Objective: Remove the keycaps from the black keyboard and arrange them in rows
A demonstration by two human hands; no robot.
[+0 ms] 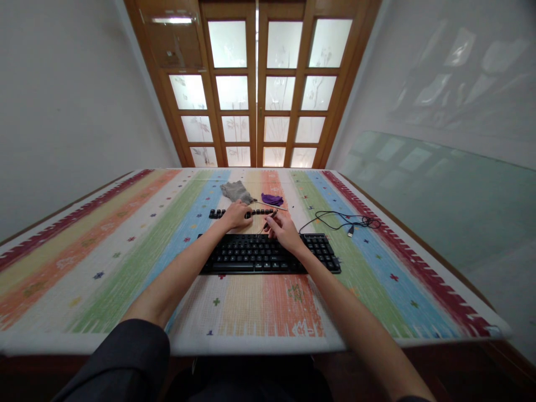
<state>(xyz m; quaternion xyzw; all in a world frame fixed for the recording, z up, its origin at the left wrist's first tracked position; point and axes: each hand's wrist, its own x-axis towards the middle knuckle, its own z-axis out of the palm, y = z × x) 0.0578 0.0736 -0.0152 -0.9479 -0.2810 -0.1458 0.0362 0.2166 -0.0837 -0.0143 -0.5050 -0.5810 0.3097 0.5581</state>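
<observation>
A black keyboard (251,259) lies flat on the table in front of me. Beyond its back edge runs a row of loose black keycaps (263,211). My left hand (238,215) rests at this row, fingers bent and closed around a small black keycap (248,214) at their tips. Pinched in my right hand (283,229) is a slim keycap puller (270,219) with a dark handle; its thin wire-like end points down at the keyboard's top row. My right wrist passes over the keyboard's right part and my left forearm hides its left end.
A grey cloth or glove (237,191) and a purple cloth (272,199) lie behind the keycaps, with a thin rod (274,206) near them. The coiled black cable (339,218) with its USB plug (350,230) lies right on the striped tablecloth (138,234).
</observation>
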